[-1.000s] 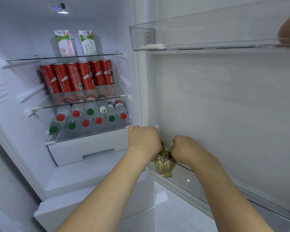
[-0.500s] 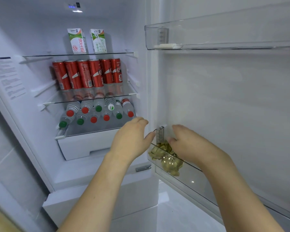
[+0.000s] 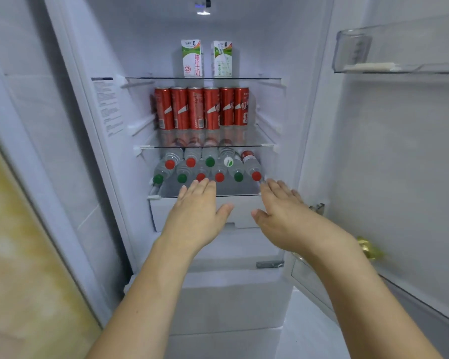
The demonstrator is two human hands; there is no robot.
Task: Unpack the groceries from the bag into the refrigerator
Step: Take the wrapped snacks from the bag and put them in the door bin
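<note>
Both hands reach toward the open refrigerator (image 3: 70,104), palms down and holding nothing. The left hand (image 3: 196,216) has its fingers straight and close together, thumb splayed out; the right hand (image 3: 283,216) mirrors it, fingers slightly fanned — neither touches a shelf, as far as can be told. Just beyond the fingertips lie water bottles (image 3: 208,167) on their sides, long axes running front to back, caps facing out. Above stand red cans (image 3: 201,108) and two milk cartons (image 3: 206,58), upright. A gold-wrapped item (image 3: 368,248) sits in the lower door bin (image 3: 309,283), partly hidden behind the right forearm.
</note>
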